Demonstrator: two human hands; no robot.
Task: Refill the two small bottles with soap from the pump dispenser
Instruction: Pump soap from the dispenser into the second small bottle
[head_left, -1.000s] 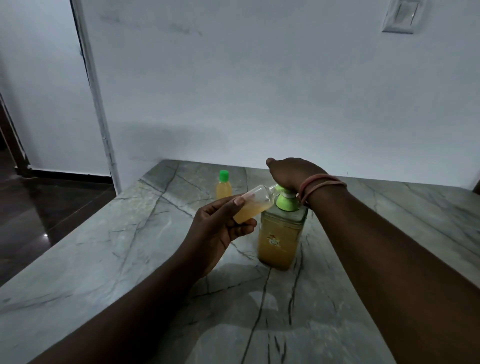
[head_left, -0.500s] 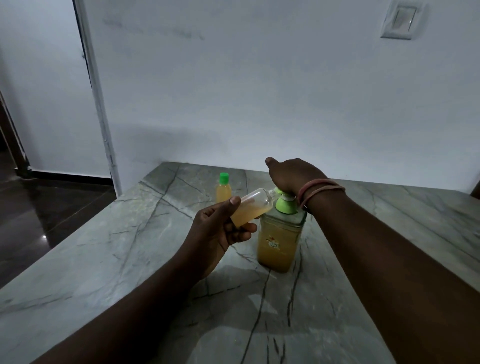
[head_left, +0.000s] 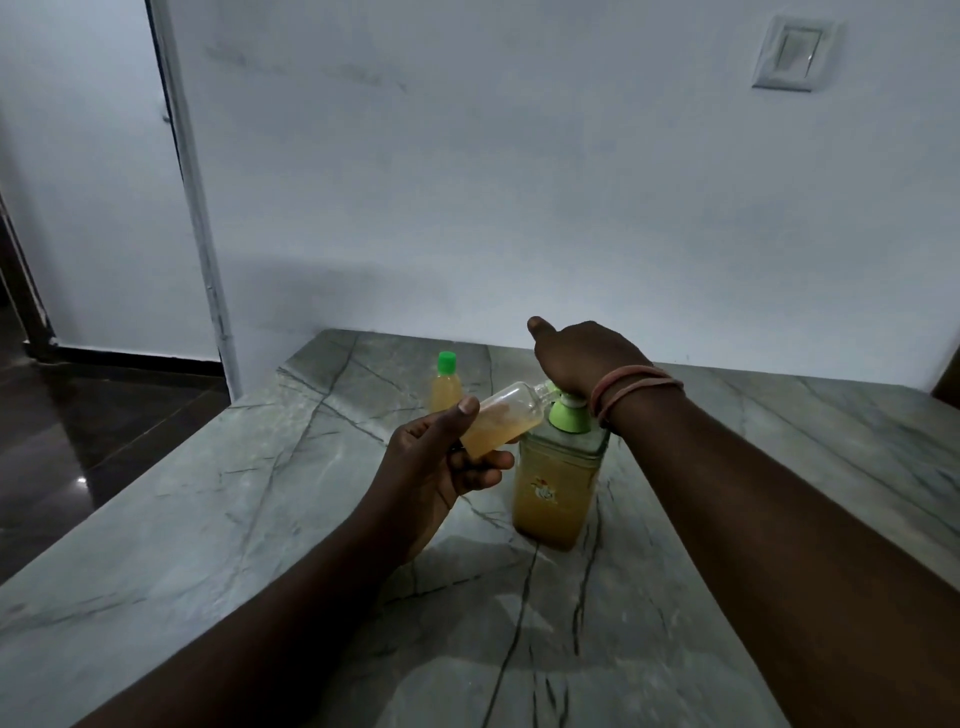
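While the small clear plastic bottle (head_left: 501, 422) is held tilted, with its open mouth up against the spout of the pump dispenser, soap can go straight inside w/o dripping on the counter. This bottle is approx. half full of amber soap, which collects at its lower, near end. The left hand (head_left: 441, 467) has it closed around the base: thumb on top, other fingers curled underneath, a firm wrap grip.

The square clear pump dispenser with light green pump head (head_left: 558, 478) stands upright on the grey veined marble counter (head_left: 208, 519), about in the middle, and is roughly three quarters full of the same amber soap. The right hand (head_left: 582, 358) lies palm down over the pump head, fingers bent over it, thumb sticking out to the far left. It seems to press the pump, but how far the pump is down I cannot tell, because the hand covers it. Two bangles (head_left: 628, 387) sit on that wrist.

The second small bottle with green cap (head_left: 447, 389) stands upright on the far left side of the dispenser, well apart from the hands. It is capped and looks full, so probably it is finished and put aside.

On the white wall, far right, is a light switch (head_left: 789, 54).
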